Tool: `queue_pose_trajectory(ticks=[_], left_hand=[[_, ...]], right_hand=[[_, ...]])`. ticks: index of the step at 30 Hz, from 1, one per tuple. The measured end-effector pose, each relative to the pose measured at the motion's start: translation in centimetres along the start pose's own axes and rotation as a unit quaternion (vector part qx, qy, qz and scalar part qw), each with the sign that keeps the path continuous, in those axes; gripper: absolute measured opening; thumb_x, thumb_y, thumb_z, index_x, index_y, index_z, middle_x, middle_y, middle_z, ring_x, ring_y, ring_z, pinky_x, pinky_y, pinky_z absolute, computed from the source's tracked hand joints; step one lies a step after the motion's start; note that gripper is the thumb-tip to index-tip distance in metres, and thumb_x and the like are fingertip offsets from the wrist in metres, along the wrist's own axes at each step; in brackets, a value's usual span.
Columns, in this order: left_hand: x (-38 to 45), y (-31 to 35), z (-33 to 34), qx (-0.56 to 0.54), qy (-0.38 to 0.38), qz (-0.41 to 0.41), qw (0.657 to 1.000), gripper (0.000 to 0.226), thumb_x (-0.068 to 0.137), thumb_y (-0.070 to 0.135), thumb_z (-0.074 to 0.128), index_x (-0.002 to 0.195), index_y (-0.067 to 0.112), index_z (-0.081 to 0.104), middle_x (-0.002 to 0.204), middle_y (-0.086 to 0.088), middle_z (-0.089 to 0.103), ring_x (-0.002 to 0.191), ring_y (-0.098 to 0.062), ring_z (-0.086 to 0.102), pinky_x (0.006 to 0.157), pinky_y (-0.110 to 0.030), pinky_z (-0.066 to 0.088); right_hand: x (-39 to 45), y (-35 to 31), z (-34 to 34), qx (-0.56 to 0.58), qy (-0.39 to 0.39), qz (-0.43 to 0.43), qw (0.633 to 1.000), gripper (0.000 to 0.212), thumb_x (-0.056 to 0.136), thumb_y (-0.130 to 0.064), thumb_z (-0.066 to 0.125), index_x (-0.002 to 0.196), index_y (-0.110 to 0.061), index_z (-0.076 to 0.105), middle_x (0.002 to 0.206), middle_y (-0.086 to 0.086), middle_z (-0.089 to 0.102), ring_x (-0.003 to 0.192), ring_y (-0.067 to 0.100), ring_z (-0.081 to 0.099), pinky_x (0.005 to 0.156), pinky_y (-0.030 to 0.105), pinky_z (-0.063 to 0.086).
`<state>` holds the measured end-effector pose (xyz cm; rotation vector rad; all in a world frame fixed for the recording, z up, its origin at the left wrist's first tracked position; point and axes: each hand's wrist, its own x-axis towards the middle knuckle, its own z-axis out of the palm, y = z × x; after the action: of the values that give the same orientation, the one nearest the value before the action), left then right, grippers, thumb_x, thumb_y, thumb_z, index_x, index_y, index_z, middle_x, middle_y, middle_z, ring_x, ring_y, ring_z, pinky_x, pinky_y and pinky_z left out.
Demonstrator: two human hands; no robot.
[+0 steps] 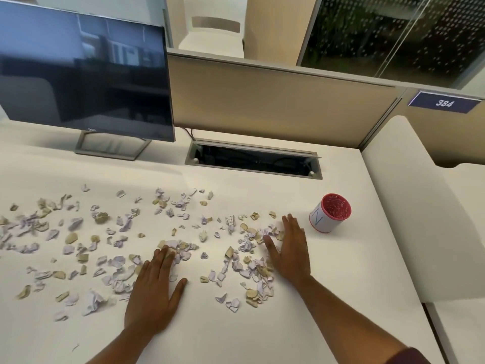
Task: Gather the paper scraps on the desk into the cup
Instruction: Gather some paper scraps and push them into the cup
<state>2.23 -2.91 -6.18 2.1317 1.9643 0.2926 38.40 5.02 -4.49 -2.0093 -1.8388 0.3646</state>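
Both grips, left hand [152, 292] and right hand [290, 248], lie flat and empty; best sweep the paper scraps [249, 258] between them together before lifting toward the cup [331, 216] beyond the right.

The white table [236, 324] carries many torn paper scraps [126, 232], lilac and beige, spread across its left and middle part; a cup [331, 216] with red rim stands upright near the right edge; a monitor stand [111, 148] rests at the back left; both hands lie flat among the scraps.
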Motion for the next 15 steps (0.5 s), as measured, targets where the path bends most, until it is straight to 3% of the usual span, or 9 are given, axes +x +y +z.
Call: queue_pose_trajectory(ticks=[6, 9, 12, 15], left_hand=[[0.1, -0.1, 0.0, 0.002, 0.005, 0.005, 1.000, 0.071, 0.096, 0.058, 0.036, 0.156, 0.023, 0.024, 0.168, 0.005, 0.013, 0.155, -0.014, 0.010, 0.123, -0.040, 0.018], [0.0, 0.0, -0.1, 0.004, 0.002, 0.005, 1.000, 0.070, 0.096, 0.058, 0.035, 0.156, 0.023, 0.025, 0.167, 0.005, 0.013, 0.154, -0.013, 0.010, 0.124, -0.040, 0.018], [0.0, 0.1, -0.2, 0.014, -0.008, 0.002, 1.000, 0.070, 0.097, 0.059, 0.034, 0.156, 0.024, 0.023, 0.168, 0.005, 0.011, 0.155, -0.013, 0.009, 0.124, -0.039, 0.016], [0.0, 0.2, -0.3, 0.037, -0.018, 0.024, 0.999, 0.071, 0.099, 0.058, 0.030, 0.158, 0.020, 0.022, 0.168, 0.000, 0.012, 0.155, -0.016, 0.008, 0.125, -0.039, 0.010]], right_hand=[[2.3, -0.1, 0.1, -0.021, -0.085, -0.142, 0.986, 0.087, 0.096, -0.076, 0.037, 0.164, -0.028, 0.011, 0.173, -0.008, 0.011, 0.159, 0.006, 0.001, 0.130, 0.037, 0.006], [2.1, 0.3, -0.5, 0.008, -0.123, -0.185, 0.975, 0.076, 0.098, -0.074, 0.039, 0.162, -0.038, 0.018, 0.171, -0.017, 0.014, 0.158, 0.001, 0.003, 0.130, 0.041, 0.014], [0.9, 0.7, -0.7, 0.040, -0.157, -0.213, 0.963, 0.075, 0.097, -0.074, 0.043, 0.158, -0.031, 0.032, 0.170, -0.014, 0.021, 0.158, 0.004, 0.009, 0.128, 0.047, 0.021], [-2.2, 0.5, -0.4, 0.051, -0.167, -0.226, 0.958, 0.083, 0.095, -0.074, 0.048, 0.159, -0.026, 0.031, 0.170, -0.011, 0.020, 0.159, 0.007, 0.010, 0.127, 0.047, 0.022]])
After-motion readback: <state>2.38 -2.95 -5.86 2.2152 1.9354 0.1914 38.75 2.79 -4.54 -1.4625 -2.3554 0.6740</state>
